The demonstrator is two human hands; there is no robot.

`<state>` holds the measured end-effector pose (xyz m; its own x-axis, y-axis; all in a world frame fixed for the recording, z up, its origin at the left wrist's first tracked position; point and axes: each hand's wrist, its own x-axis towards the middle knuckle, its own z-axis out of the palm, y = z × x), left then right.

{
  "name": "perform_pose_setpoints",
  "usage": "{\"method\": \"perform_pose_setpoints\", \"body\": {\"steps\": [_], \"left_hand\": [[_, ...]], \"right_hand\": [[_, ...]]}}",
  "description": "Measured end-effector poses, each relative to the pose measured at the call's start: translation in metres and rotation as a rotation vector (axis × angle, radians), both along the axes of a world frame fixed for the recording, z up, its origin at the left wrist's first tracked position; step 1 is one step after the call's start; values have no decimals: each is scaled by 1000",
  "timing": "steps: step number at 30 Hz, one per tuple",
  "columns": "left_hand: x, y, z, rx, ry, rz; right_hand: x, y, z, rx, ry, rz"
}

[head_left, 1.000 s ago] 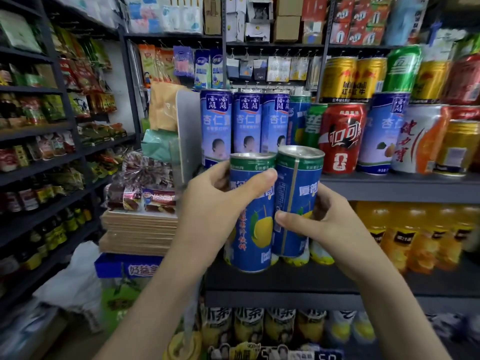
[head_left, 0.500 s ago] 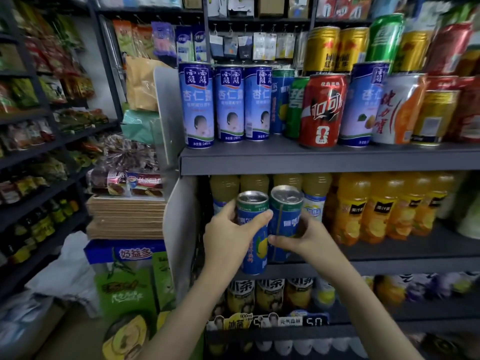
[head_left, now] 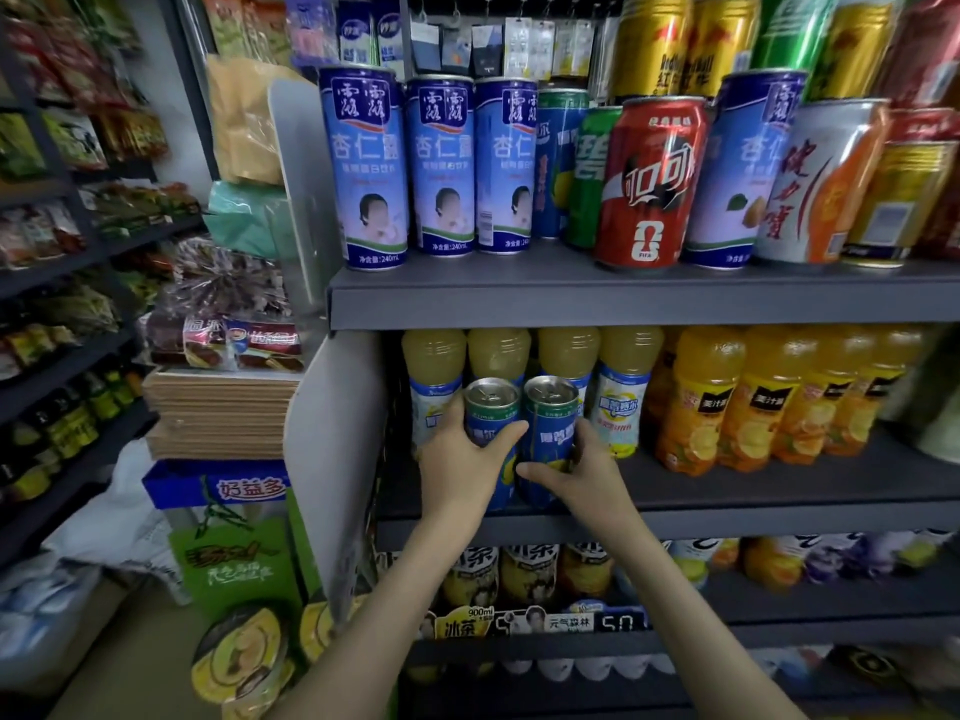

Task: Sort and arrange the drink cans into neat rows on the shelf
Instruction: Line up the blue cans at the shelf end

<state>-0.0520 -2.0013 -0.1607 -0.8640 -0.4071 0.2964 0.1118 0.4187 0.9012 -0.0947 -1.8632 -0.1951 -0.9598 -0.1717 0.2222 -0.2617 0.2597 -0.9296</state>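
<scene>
Blue-and-green, the two tall cans are coming down together. The left can [head_left: 491, 426] and the right can [head_left: 551, 423] are standing side by side and touching, tops up. A second ago the pair was being held up level with the upper shelf [head_left: 597, 298]. Now both are sitting low at the front of the middle shelf [head_left: 779, 493], just in front of the pale lemon bottles [head_left: 623, 402].

The left hand [head_left: 457, 467] is wrapping the left can, thumb lying across its front. The right hand [head_left: 579, 475] is curling round the right can lower down, fingertips nearly meeting that thumb. Whether the bases are already resting on the shelf is hard to say, since the hands are covering them.

For the sorting this looks like the setting-down step: the pair is being pulled clear of the muddled top row and parked below. Up above, three blue-and-white cans [head_left: 363, 163] are already lining up neatly at the left. Beside them another blue-and-green can [head_left: 555, 163] is waiting behind a green can [head_left: 589, 179] and the red cola can [head_left: 652, 184]; that stretch is still mixed. To the right of the pair, orange juice bottles [head_left: 753, 402] are filling the middle shelf.
</scene>
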Motion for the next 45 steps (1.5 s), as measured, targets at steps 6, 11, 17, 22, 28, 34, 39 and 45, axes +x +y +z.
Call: {"method": "perform_pose_setpoints", "body": {"steps": [6, 11, 17, 22, 28, 34, 39, 45], "left_hand": [[8, 10, 4, -161, -88, -8], [55, 14, 27, -553, 87, -23], [119, -24, 133, -661, 524, -50], [79, -76, 218, -483, 538, 72], [-3, -101, 224, -460, 280, 34], [-10, -102, 224, -395, 412, 45], [-2, -106, 224, -341, 443, 36], [8, -102, 228, -251, 437, -49]], "right_hand": [[7, -2, -3, 221, 127, -109], [43, 3, 26, 361, 355, -259], [96, -1, 131, 302, 828, -221], [66, -34, 225, 232, 954, -77], [-3, -82, 266, 519, 858, -87], [-19, -95, 272, 631, 822, -125], [-10, -96, 269, 566, 916, -132], [2, -79, 283, 343, 796, -9]]}}
